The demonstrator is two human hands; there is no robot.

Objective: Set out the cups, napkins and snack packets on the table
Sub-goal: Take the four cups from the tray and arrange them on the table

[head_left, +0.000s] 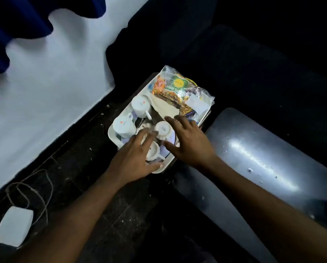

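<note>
A white tray (113, 135) sits on a small dark stand near the middle of the view. On it stand several white cups turned upside down: one at the far side (140, 105), one at the left (123, 126) and one in the middle (163, 129). A clear snack packet (178, 88) with colourful print lies across the tray's far end, with a folded white napkin (165, 109) beside it. My left hand (134, 160) rests over the near cups, fingers spread. My right hand (187, 141) hovers open beside the middle cup, over the tray's right side.
A dark floor runs under the tray. A white wall (50, 88) rises at the left with a blue curtain (12, 21) above. A white adapter (14, 225) with a cord lies at the lower left. A grey rounded surface (263, 158) is at the right.
</note>
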